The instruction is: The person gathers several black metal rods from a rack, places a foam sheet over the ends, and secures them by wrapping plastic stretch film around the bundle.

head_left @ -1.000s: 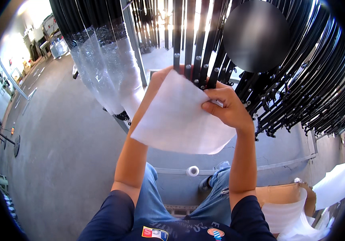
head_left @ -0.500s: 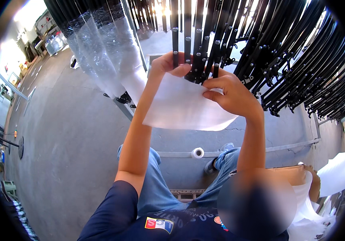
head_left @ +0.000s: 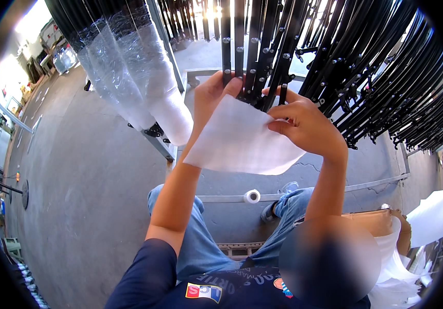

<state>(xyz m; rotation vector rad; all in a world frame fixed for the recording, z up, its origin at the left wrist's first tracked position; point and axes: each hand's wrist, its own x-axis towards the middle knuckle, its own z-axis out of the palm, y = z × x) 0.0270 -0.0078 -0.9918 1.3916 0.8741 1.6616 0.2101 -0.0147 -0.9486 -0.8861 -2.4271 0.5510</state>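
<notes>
A white sheet of thin wrapping material (head_left: 244,138) hangs between my hands, spread below the lower ends of several hanging black metal bars (head_left: 253,72). My left hand (head_left: 213,92) pinches the sheet's upper left corner against a bar, thumb in front. My right hand (head_left: 299,121) grips the sheet's upper right edge between thumb and fingers, beside another bar. Some fingers of both hands are hidden behind the bars and the sheet.
Wrapped bundles of bars (head_left: 149,77) hang at the left by a grey metal frame (head_left: 172,56). More black bars (head_left: 407,82) crowd the right. A white roll (head_left: 252,196) stands near my feet. A cardboard box (head_left: 371,226) with white sheets (head_left: 435,219) is at lower right.
The sheet's lower edge has dropped slightly, and its upper left corner now stands up over the left thumb. My right hand has shifted a little right and down.
</notes>
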